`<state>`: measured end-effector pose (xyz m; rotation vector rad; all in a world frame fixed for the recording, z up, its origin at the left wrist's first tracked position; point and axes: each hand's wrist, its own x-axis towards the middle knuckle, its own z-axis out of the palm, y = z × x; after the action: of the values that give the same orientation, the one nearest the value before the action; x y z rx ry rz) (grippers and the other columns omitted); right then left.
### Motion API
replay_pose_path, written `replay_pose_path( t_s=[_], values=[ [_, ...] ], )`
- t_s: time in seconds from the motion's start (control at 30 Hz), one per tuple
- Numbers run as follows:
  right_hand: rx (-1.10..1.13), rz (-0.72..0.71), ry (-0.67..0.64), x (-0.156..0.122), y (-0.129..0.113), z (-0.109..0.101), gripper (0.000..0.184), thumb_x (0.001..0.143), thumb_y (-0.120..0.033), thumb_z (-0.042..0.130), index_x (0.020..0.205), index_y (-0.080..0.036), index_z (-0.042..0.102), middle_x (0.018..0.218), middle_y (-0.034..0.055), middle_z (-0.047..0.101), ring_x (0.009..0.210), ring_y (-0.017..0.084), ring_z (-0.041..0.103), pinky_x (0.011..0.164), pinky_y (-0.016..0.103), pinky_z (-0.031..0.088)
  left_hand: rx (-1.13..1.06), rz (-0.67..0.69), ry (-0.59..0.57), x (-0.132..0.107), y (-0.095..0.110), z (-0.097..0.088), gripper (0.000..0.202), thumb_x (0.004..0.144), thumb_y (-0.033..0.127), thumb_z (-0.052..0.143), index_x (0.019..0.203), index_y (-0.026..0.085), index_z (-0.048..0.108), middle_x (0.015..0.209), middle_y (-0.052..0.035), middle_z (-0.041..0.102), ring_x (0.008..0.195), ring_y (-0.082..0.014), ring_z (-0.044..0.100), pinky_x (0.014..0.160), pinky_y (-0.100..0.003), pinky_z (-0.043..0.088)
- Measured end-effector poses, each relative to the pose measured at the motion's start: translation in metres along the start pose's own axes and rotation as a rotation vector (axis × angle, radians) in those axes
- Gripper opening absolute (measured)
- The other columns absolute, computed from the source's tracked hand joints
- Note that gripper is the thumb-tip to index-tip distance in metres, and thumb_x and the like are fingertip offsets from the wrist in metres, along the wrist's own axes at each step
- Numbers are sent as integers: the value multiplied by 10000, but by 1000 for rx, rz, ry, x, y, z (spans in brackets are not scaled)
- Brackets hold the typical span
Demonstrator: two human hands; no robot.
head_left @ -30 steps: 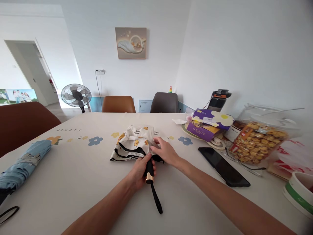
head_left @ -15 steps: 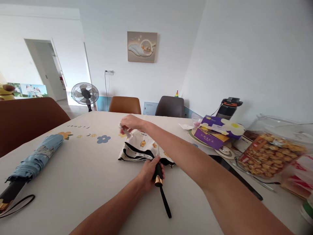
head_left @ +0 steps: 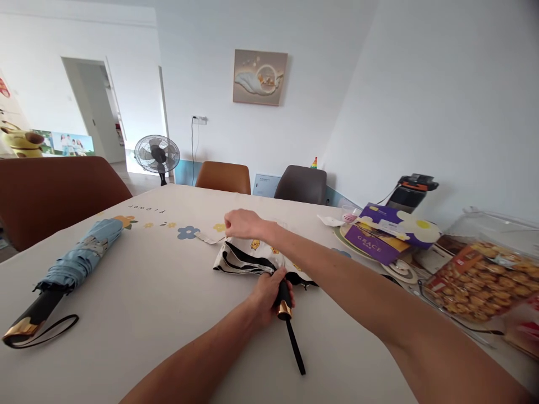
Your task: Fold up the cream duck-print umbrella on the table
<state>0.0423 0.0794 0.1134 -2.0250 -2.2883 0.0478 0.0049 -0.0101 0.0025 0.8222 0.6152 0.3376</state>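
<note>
A white umbrella [head_left: 255,245] with small yellow figures and black edging lies partly folded on the table. My left hand [head_left: 269,292] is wrapped round its black handle [head_left: 284,292], which has a gold end cap and a hanging black wrist loop [head_left: 297,348]. Crossing over the canopy, my right hand [head_left: 244,223] is closed at its far left side. A pale fabric strip [head_left: 208,238] sticks out to the left from under that hand. My right forearm hides part of the canopy, and the right fingertips are hidden too.
A folded blue umbrella [head_left: 86,252] lies at the left of the table [head_left: 168,314]. On the right stand a purple box [head_left: 377,241], a dark bottle [head_left: 406,193], a plastic container of snacks [head_left: 484,275] and glasses [head_left: 458,320]. Chairs [head_left: 223,178] line the far edge.
The view has shifted, so things sit further right. My right hand has turned over at the canopy's left side, and the pale strip now lies stretched out leftward. My left hand keeps the handle.
</note>
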Motion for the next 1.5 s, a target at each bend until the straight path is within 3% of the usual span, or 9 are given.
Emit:
replay_pose_path(
  t_s=[0.17,0.3,0.43,0.53,0.7,0.93,1.03,1.17,1.5],
  values=[
    [-355,-146,-39,-12,-10,30,222,725,-145,555,946,-168,561,829,97,654,712,222,618,566,287,420,44,8,9,3,-2,-2,210,778,257,437,607,141,475,502,-22,506,390,-116,502,385,-220,334],
    [-458,-158,-36,-13,-7,40,140,753,-67,497,832,-136,590,812,126,638,705,215,619,568,282,427,33,48,-41,7,-6,-5,135,713,235,459,615,146,483,497,-13,499,392,-109,498,381,-209,322],
    [-475,-209,147,-14,-6,42,215,739,-5,432,853,-122,572,854,127,611,724,216,598,568,292,430,26,43,-28,5,-5,-3,112,693,238,467,623,151,475,488,-7,486,389,-109,486,383,-211,329],
    [-352,-193,259,-14,-10,52,242,771,-29,389,922,-130,547,897,123,606,751,216,592,572,291,428,-8,62,-23,0,-2,0,110,710,251,460,675,152,492,508,0,483,396,-101,469,391,-211,335],
    [-65,-145,-57,-10,-7,69,208,769,-108,457,942,-138,570,861,99,653,745,214,614,580,274,426,-65,104,-31,-3,-1,0,166,757,310,459,718,156,505,532,1,492,406,-95,460,404,-212,342],
    [255,84,373,-48,38,38,260,862,-185,372,1020,-208,576,1017,22,649,900,161,589,752,272,417,-63,12,-14,-3,1,1,275,829,352,463,669,130,488,567,-16,520,416,-97,491,413,-227,387],
    [261,207,368,-83,64,48,254,823,-158,404,949,-197,621,982,40,653,906,185,584,788,314,422,-78,-12,19,-5,1,2,273,835,364,478,693,132,483,582,-10,521,421,-97,490,408,-231,396],
    [411,134,388,-118,87,77,316,850,-248,416,1108,-186,588,1234,72,545,1187,194,443,995,356,322,-118,31,19,-4,-1,0,221,814,327,526,727,125,502,625,-7,529,468,-95,503,463,-246,447],
    [811,123,431,-126,87,94,259,844,-305,421,986,-242,629,1282,4,518,1332,170,240,1077,391,196,-276,-76,-148,1,3,-10,447,808,528,452,805,99,576,683,-50,570,570,-142,574,566,-277,491]
  ],
)
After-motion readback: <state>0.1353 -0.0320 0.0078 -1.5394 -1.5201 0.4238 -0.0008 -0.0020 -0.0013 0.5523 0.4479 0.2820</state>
